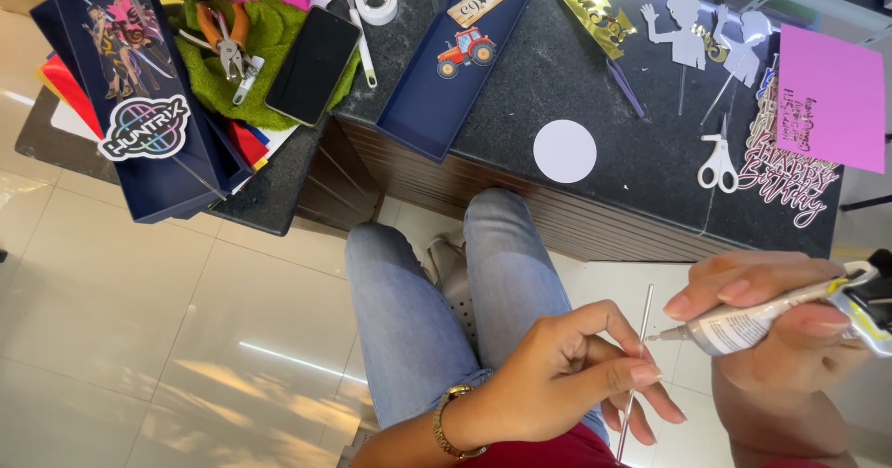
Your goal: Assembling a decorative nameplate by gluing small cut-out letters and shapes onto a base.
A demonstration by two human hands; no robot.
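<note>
L hand (567, 366) pinches a thin stick (636, 366); R hand (790, 324), grip clamped on glue tube (771, 317), nozzle touching stick, below counter (576, 78).

Single head view — steeply downward, close over lap and table edge (520, 210)

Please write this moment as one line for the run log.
left hand: pinches thin stick | right hand: holds glue tube, nozzle at stick | dark table: white paper circle, scissors

dark table (576, 78): white paper disc (564, 151), white scissors (718, 163), pink card (830, 96), black phone (313, 65) on green cloth (269, 31), navy tray (446, 87), tape roll (376, 1).
</note>
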